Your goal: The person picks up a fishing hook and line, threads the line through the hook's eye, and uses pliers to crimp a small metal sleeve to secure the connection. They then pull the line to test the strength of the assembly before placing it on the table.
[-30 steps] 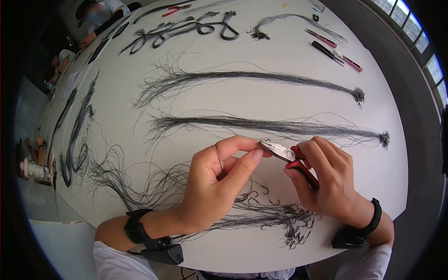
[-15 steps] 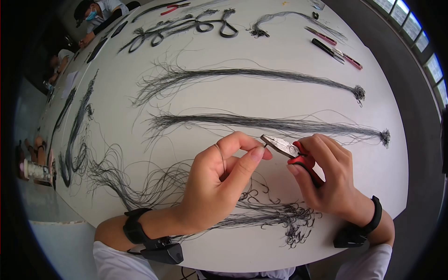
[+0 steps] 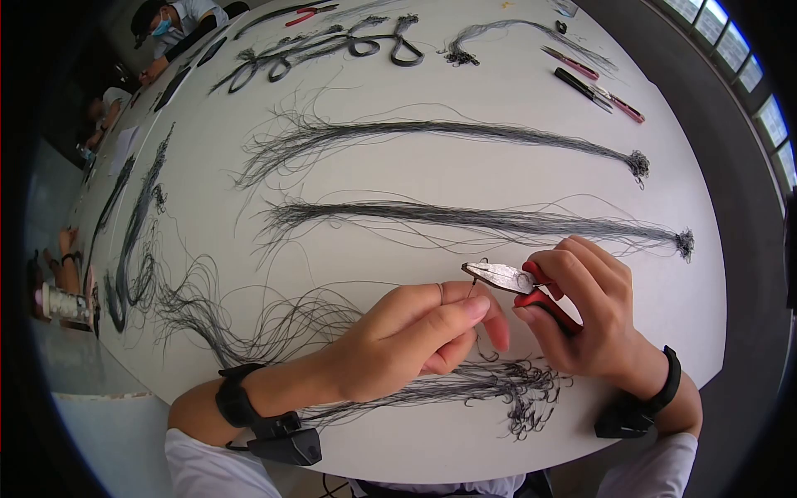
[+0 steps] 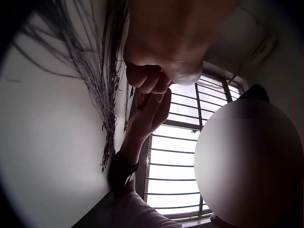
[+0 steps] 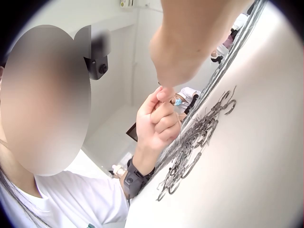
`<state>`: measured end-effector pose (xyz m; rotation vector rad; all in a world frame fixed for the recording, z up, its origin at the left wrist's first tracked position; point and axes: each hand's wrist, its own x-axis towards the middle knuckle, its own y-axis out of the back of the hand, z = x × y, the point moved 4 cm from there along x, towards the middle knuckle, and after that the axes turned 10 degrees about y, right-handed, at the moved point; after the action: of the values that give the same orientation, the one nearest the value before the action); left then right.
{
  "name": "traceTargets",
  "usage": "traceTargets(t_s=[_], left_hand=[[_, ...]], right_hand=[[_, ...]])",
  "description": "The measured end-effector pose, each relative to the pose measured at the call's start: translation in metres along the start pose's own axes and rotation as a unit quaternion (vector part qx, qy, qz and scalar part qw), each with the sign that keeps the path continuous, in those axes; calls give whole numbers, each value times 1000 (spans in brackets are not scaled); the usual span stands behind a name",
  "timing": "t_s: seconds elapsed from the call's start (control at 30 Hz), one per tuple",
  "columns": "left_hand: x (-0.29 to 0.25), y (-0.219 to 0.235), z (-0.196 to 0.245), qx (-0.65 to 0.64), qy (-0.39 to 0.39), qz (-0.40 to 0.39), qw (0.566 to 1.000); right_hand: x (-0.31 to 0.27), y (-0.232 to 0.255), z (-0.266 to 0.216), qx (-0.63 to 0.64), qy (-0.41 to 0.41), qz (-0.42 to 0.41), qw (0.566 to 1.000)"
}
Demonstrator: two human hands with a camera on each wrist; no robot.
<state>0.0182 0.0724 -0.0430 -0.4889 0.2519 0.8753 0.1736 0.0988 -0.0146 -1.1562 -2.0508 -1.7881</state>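
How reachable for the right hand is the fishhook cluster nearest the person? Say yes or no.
Probably yes: the fishhook cluster lies close to the right hand, uncovered in the head view. But that hand grips red-handled combination pliers, so it would likely need to set them down first.

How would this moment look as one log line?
left hand: pinching thin dark piece | right hand: holding red-handled pliers | nearby: hook cluster on table
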Motion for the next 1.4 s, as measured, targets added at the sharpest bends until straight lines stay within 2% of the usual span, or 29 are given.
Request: traceTargets(t_s=[0.23,0.33,0.4,0.53,0.73,0.8,0.83,0.9,1.03,1.13,1.2,1.4], left_hand=[[-3,0,2,-5,-4,13,1000],[-3,0,0,-13,0,-17,1000],[-1,-2,-4,-30,35,-81,996],[1,-4,-9,-31,54,-93,994],[2,-2,-4,-28,13,-67,997],[-1,6,1,-49,-25,18,998],[-1,6,1,-49,-25,18,998],[-2,10,1,-51,-49,94,993],[-3,9,3,-37,-60,96,993],[-2,9,2,-15,-40,74,996],[1,3,-1,-1,8,21,1000],[2,-2,-4,-37,22,-24,999]], right_hand=[[-3,-2,4,16,-14,7,1000],[-4,-3,5,52,-38,-10,998],[-3,-2,4,61,-26,-24,998],[-1,-1,2,75,-11,-22,997],[-4,-2,4,69,-30,-7,997],[-5,-2,6,66,-51,4,997],[-5,-2,6,66,-50,4,997],[-5,-2,6,57,-50,-5,997],[-5,-2,6,52,-60,-3,997],[-5,-3,7,52,-63,-9,997],[-7,-6,7,70,-56,2,996],[-4,-3,5,70,-39,-24,997]])
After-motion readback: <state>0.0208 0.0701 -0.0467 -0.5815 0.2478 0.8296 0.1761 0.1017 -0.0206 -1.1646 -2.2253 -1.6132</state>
